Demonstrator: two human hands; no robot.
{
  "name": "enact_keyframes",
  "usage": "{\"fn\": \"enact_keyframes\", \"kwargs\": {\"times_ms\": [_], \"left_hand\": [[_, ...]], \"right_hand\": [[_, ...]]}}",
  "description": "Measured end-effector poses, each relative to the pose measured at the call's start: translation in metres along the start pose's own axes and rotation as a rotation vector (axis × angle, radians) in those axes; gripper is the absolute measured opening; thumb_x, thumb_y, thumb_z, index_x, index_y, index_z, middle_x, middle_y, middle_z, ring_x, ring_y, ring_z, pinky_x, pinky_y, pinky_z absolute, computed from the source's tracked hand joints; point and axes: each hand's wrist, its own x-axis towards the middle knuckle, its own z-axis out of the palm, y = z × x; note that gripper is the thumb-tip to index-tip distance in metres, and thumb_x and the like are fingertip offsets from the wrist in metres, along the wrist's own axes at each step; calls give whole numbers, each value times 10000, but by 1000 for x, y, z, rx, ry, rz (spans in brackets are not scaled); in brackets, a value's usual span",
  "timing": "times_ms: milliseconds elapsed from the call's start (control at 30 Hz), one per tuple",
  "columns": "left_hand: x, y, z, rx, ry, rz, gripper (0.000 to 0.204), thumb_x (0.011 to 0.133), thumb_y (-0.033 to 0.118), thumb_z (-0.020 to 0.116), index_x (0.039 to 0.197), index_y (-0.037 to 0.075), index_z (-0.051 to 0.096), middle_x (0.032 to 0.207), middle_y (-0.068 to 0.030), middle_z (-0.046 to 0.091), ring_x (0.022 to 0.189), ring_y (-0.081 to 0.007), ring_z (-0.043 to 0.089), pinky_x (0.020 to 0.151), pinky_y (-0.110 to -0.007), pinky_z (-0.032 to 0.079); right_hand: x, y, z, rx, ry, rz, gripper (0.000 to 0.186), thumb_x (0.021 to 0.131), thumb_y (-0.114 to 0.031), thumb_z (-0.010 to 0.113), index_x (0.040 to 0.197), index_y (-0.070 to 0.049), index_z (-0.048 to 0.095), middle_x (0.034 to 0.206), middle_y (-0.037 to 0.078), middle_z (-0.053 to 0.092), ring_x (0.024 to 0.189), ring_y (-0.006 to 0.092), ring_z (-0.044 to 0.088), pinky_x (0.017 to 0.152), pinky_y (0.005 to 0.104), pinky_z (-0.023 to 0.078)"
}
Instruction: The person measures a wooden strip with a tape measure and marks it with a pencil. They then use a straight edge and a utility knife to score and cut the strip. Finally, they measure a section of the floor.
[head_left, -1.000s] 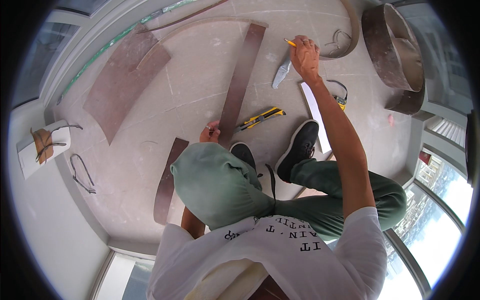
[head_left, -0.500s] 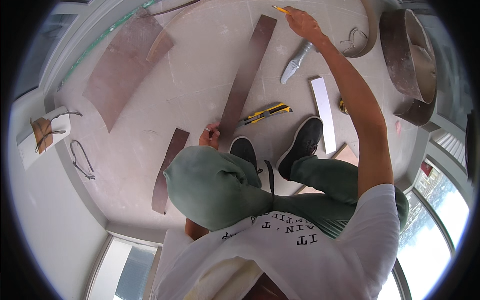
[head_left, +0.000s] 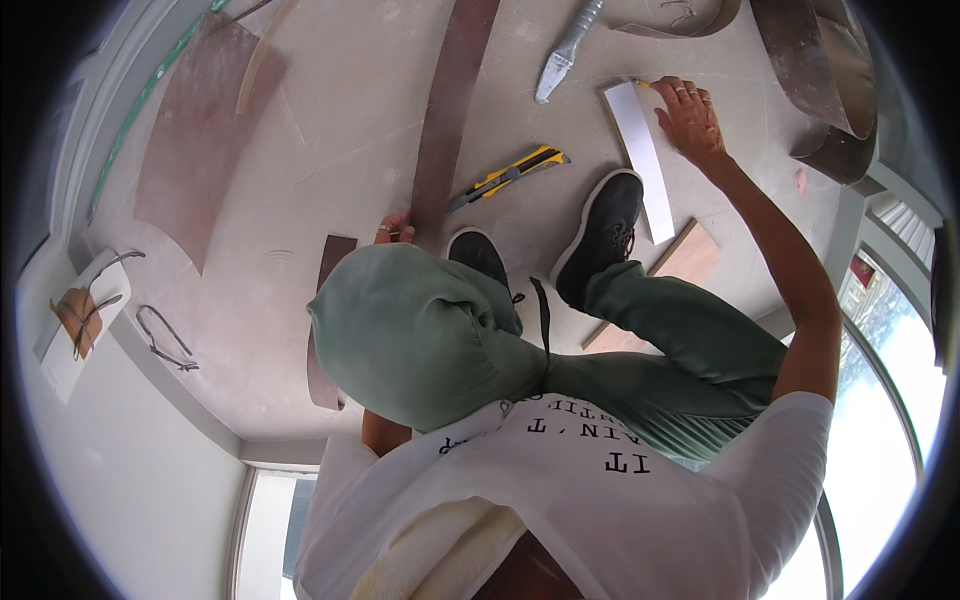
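The left hand [head_left: 396, 229], partly hidden by the raised knee [head_left: 400, 330], was at the near end of the long brown strip [head_left: 452, 110], its fingers at the edge; whether they pinched it could not be told. The strip lay on the floor [head_left: 330, 150], extending away from the person. The right hand [head_left: 692, 122], fingers bent, gripped a yellow pencil [head_left: 643, 84] just beside the far end of the white strip [head_left: 640, 160]. A yellow-and-black utility knife [head_left: 512, 175] lay between the long brown strip and the right shoe [head_left: 605, 235]; a shorter brown strip [head_left: 320, 375] lay farther left.
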Motion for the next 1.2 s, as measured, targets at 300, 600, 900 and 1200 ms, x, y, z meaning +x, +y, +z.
{"fn": "enact_keyframes", "kwargs": {"times_ms": [300,600,900,1200], "left_hand": [[14,31,11,72,110,146,296,921,94,650,1215,58,657,951,-50,676,864,-150,617,836,-324,496],[12,35,23,160,123,123,295,914,90,660,1208,65,661,938,-56,683,840,-148,624,781,-306,500],[6,14,15,143,148,71,268,926,87,650,1192,56,653,915,-37,654,809,-134,598,765,-292,492],[7,9,26,168,132,172,275,912,36,644,1187,25,647,936,-78,665,840,-170,624,777,-313,503]], "right_hand": [[-41,-68,14,508,-205,434,840,819,-439,796,1422,-47,362,1280,237,589,1200,391,596,991,476,482],[-21,-33,-31,403,-32,301,747,836,-319,773,1408,-49,374,1206,261,626,1098,392,646,947,462,526],[170,-145,-99,984,88,454,980,731,-612,762,1388,19,400,1023,250,702,965,351,714,876,414,554],[221,-267,-26,1107,527,738,815,749,-304,849,1364,-52,376,1244,189,525,1130,383,571,946,476,491]]}}
